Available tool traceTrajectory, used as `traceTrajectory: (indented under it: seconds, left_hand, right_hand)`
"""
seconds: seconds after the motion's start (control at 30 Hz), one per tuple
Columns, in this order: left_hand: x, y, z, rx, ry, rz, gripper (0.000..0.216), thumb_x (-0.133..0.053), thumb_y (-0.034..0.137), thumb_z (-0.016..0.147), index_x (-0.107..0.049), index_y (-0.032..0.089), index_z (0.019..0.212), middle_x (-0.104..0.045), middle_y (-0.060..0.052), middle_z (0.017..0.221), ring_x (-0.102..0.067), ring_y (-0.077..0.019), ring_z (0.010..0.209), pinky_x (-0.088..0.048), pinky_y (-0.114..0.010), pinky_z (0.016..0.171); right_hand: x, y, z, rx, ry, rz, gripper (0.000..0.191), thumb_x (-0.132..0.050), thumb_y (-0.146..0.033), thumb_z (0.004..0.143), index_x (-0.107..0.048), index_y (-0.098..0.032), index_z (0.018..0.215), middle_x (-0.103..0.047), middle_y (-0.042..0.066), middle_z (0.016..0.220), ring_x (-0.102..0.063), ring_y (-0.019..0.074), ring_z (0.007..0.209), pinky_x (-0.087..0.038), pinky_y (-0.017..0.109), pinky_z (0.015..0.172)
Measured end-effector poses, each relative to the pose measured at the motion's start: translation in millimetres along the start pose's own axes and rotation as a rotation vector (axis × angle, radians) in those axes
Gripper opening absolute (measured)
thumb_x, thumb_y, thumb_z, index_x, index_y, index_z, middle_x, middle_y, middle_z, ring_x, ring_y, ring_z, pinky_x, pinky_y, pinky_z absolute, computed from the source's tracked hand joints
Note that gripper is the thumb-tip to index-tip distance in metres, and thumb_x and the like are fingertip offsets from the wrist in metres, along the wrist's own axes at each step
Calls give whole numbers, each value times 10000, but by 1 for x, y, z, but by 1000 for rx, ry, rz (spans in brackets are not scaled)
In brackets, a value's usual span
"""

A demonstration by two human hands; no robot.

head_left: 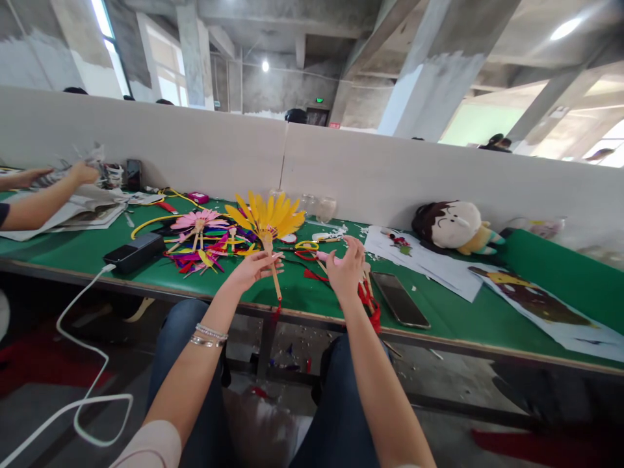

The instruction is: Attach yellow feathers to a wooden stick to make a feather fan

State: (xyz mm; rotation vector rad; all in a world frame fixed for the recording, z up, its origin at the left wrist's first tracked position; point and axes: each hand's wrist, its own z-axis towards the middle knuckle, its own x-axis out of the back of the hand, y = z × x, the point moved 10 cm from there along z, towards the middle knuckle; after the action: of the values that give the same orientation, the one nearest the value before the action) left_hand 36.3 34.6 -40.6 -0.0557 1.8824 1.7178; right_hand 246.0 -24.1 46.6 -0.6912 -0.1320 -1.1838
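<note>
My left hand [254, 270] is closed around the wooden handle of a yellow feather fan [267, 221], held upright above the table's front edge. A bit of red cord hangs from the handle's lower end. To the right, my right hand [347, 270] has its fingers curved and apart from the thumb, with nothing visible between them. A small pink object [322, 257] lies by that thumb; its kind is unclear. Beside this hand are wooden sticks with red cord [371, 305]. A pink feather fan [199, 222] lies left of the yellow one, on a pile of coloured feathers [209, 253].
A black device [134, 253] with a white cable sits at left, a phone [400, 299] at right. Papers [429, 263], a plush doll [453, 224] and a green box [565, 273] stand further right. Another person's hands [80, 174] work at far left. A white partition [195, 143] runs behind.
</note>
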Motion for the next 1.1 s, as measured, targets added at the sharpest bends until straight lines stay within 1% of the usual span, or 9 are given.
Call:
traceTrajectory:
  seconds: [0.1,0.27,0.37,0.57,0.7,0.8,0.97,1.03,1.1]
  left_hand:
    - [-13,-9,-3,27,-96,105,212,-673,228,673,-656,118,853,-659,-58,783,-617,-132,744,-522,-313,756]
    - [-17,-9,3,-30,-85,195,318,-696,319,633,-654,122,879,-667,-85,861,-616,-158,808,-488,-310,782]
    - [-20,0,16,-115,-23,274,317,-696,327,620,-665,113,853,-670,-97,897,-599,-172,879,-450,-293,820]
    - [-68,0,27,7,-418,524,341,-628,330,689,-656,160,983,-646,-95,1024,-580,-176,931,-447,-272,787]
    - [-46,8,27,144,-574,712,365,-656,298,648,-647,209,1001,-636,-65,1055,-592,-155,900,-450,-214,714]
    - [12,45,49,-61,-291,885,286,-657,275,636,-678,184,907,-658,-82,979,-591,-166,885,-438,-217,724]
    - [116,98,50,-217,572,1436,305,-570,279,708,-652,128,960,-591,-178,1054,-517,-303,1011,-396,-385,829]
    - [127,99,47,-205,665,1545,354,-551,276,717,-616,153,1042,-528,-174,1159,-459,-326,1081,-356,-421,872]
    - [128,86,51,-146,579,1550,350,-588,255,678,-624,164,1013,-522,-166,1165,-447,-334,1087,-337,-432,884]
  right_hand:
    - [-30,-15,-9,-37,-245,366,505,-476,-230,764,-323,-170,1241,-419,145,1252,-447,195,1127,-377,385,925]
    - [-91,-58,-75,-249,-1146,904,504,-573,-260,724,-392,-218,1193,-594,47,1037,-582,142,946,-458,324,844]
    - [-96,-74,-107,-326,-1417,997,453,-622,-277,692,-463,-193,1108,-634,23,922,-615,142,853,-484,311,787]
    - [-112,-50,-97,-523,-1186,990,227,-547,-406,747,-524,-183,782,-616,-19,589,-607,131,568,-502,290,597]
    - [-105,-27,-71,-575,-964,973,249,-536,-430,737,-490,-189,778,-580,-33,523,-560,126,465,-457,254,471]
    - [-95,-15,-55,-598,-815,980,248,-516,-431,734,-490,-185,742,-547,-38,504,-521,113,435,-431,239,445]
    - [-85,-15,-48,-597,-748,1047,262,-497,-449,737,-518,-191,777,-541,-40,538,-508,111,448,-416,239,457]
    - [-84,-16,-49,-599,-757,1036,288,-505,-465,726,-528,-184,789,-544,-34,550,-505,108,452,-406,233,453]
    - [-84,-14,-51,-609,-767,997,304,-512,-474,713,-534,-177,780,-539,-29,547,-498,103,448,-403,230,446]
